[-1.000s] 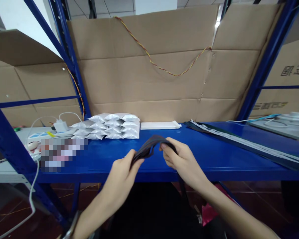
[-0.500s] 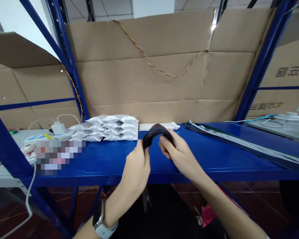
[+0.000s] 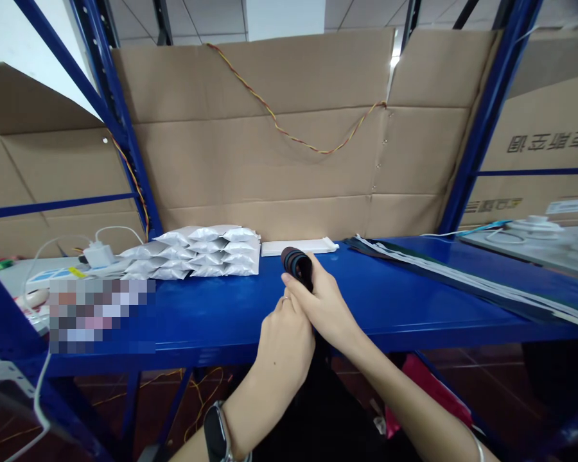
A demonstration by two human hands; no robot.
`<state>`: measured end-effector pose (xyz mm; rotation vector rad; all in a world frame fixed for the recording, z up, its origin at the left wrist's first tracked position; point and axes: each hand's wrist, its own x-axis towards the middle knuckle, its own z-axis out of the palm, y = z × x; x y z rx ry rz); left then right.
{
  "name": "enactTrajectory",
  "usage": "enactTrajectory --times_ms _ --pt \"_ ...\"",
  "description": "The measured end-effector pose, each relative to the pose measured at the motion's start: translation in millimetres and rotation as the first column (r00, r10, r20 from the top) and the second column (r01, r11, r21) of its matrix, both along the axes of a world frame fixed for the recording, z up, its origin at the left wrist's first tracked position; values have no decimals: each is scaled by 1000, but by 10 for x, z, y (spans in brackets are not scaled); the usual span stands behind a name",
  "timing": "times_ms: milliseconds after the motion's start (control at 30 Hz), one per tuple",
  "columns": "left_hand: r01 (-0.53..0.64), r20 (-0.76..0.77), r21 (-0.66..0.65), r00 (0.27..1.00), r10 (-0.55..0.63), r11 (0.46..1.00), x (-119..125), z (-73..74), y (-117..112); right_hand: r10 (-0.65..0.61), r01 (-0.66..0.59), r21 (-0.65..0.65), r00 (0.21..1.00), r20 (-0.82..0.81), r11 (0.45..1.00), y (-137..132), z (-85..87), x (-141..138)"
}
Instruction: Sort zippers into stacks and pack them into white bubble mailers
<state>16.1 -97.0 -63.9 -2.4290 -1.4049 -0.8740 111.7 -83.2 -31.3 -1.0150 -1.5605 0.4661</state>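
**Checker:** Your hands?

**Annotator:** Together. Your right hand [image 3: 324, 300] is clamped on the dark roll [image 3: 296, 266], and your left hand [image 3: 286, 346] is tucked just under it, so I can't tell if it grips.

**Checker:** Where's the roll?

**Annotator:** Held above the blue worktop [image 3: 395, 301] near its back edge, just in front of the white flat packet [image 3: 298, 247].

**Checker:** Nearby?

**Annotator:** Foil pouches [image 3: 202, 252] stacked left, dark sheets [image 3: 443, 276] lying right.

Got one left hand [image 3: 286, 350], one right hand [image 3: 325, 301], one rolled dark strip [image 3: 296, 266] — plus one white packet [image 3: 298, 247], one wall charger [image 3: 99, 255], and silver pouches [image 3: 207, 253] — too overlapped to count.
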Motion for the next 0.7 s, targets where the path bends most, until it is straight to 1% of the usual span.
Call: enactTrajectory --times_ms 67,133,200,233,267,300,333,400,467,567,633,700 --pt "114 17 -10 993 -113 993 -45 39 -23 0 0 -10 1000 7 1000 40 -8 125" --pt "220 60 -21 974 -218 975 -119 138 -27 31 -31 -24 999 10 999 51 -3 289" --pt "265 185 -4 948 -260 964 -186 261 -4 159 -156 -91 987 23 984 22 11 443" --pt "275 264 0 927 -266 961 -205 316 16 232 -223 -145 972 44 964 -7 18 502" --pt "293 334 -6 902 -275 956 -210 358 37 289 -270 -196 955 73 943 -43 23 545" --pt "324 379 -21 878 -293 946 -202 385 58 322 -291 -227 940 112 929 -81 26 569" --pt "362 397 -37 860 -319 931 -181 394 77 328 -288 -232 932 155 929 -119 26 578" --pt "431 387 -46 839 -382 901 -113 369 107 285 -245 -188 932 223 951 -175 22 564" --pt "444 397 -6 824 -405 896 -37 319 131 254 -217 -168 936 243 962 -193 16 546" --pt "427 448 51 798 -403 903 40 296 199 280 -217 -237 919 276 947 -157 -1 590" --pt "382 483 84 792 -373 920 59 340 294 276 -196 -261 907 318 945 -121 -36 685" --pt "351 506 67 794 -335 934 67 415 437 228 -138 -265 910 346 954 -98 -101 826"
